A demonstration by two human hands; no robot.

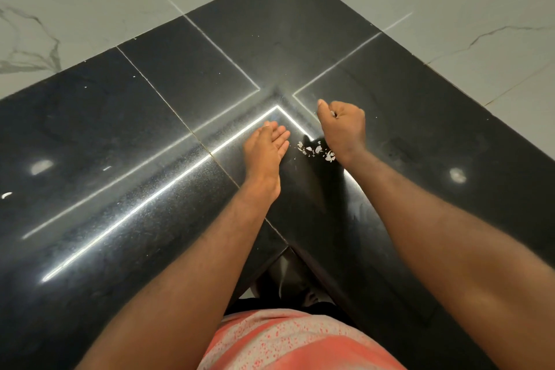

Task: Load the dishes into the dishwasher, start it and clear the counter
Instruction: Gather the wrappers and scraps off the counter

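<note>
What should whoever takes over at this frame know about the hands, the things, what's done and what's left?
Hands: the left hand is open, fingers straight, low at the counter just left of the white scraps. The right hand is a fist above the scraps; a white fleck shows in it, so it seems to hold some.
Things: a small heap of scraps lies on the black counter between the hands. No dishes or dishwasher in view.
Done: this stretch of counter bears no dishes; the dishwasher's state cannot be told.
Left: gather the scraps and take them off the counter.
</note>
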